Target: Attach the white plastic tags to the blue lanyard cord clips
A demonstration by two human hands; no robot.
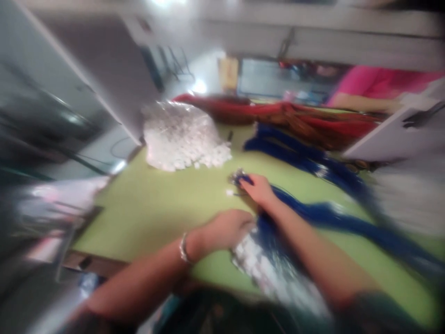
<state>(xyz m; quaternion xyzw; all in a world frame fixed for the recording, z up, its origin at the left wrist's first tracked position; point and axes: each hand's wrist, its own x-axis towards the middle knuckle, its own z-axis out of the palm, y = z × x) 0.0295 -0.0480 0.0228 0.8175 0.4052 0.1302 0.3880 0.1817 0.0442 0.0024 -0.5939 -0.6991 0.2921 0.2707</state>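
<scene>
My right hand [259, 189] is closed around the end of a bundle of blue wires [299, 206], whose small metal tips stick out past the fingers. One white connector [229, 192] on a thin wire lies just left of that hand. Nearer to me, my left hand [231, 228] has its fingers curled in at the edge of a heap of white connectors [266, 269] on blue wires. Blur hides what is between the left fingertips. The connector heap runs under my right forearm toward the table's front edge.
A clear plastic bag of white connectors [181, 139] spills onto the green table [139, 208]. Behind are another blue wire bundle [295, 153] and red and brown wires [264, 113]. A person in a pink sleeve [365, 83] is at the far right. A white panel [392, 120] stands at right.
</scene>
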